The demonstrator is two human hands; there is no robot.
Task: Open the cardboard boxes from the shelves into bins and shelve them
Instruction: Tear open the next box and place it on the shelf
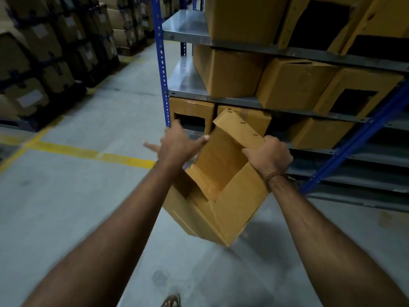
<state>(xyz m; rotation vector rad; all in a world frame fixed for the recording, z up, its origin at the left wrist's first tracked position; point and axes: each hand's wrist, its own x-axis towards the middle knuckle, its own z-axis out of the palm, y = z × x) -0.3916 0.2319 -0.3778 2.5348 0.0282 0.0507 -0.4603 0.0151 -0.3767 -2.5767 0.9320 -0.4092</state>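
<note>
I see the cardboard box (223, 207) held tilted in mid-air above the floor (77, 196), at the frame's centre, in front of the shelves (188, 83) at 1 o'clock. The right hand (269, 155) grips the raised flap (240, 129) at its upper edge, fingers curled round it. The left hand (177, 144) is released, its fingers straight, the thumb tip touching the flap's left edge. Other boxes (230, 72) sit on the shelves, some with openings cut in the front.
</note>
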